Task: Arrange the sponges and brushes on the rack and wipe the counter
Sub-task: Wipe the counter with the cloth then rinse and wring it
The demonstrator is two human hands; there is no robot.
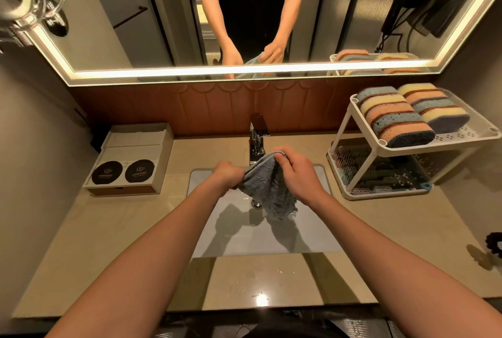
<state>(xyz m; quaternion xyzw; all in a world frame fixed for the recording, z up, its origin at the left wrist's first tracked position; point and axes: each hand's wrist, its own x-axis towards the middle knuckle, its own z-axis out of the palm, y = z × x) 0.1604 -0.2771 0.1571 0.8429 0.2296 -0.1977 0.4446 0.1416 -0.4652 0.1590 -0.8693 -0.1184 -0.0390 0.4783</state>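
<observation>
I have both hands over the white sink basin, at the centre of my view. My left hand is clenched around one bunched end of the blue-grey cloth. My right hand grasps the upper part of the cloth, fingers curled over it. The rest of the cloth hangs down into the basin above the drain.

The chrome faucet stands at 12 o'clock from my hands, just behind the cloth. At 2 o'clock, the white two-tier rack sits on the beige counter. Its top tier carries two rows of sponges, blue, yellow and orange, leaning on one another. The lower tier holds darker items I cannot make out through the mesh. At 10 o'clock a tissue box rests on the counter, well apart from the basin.
</observation>
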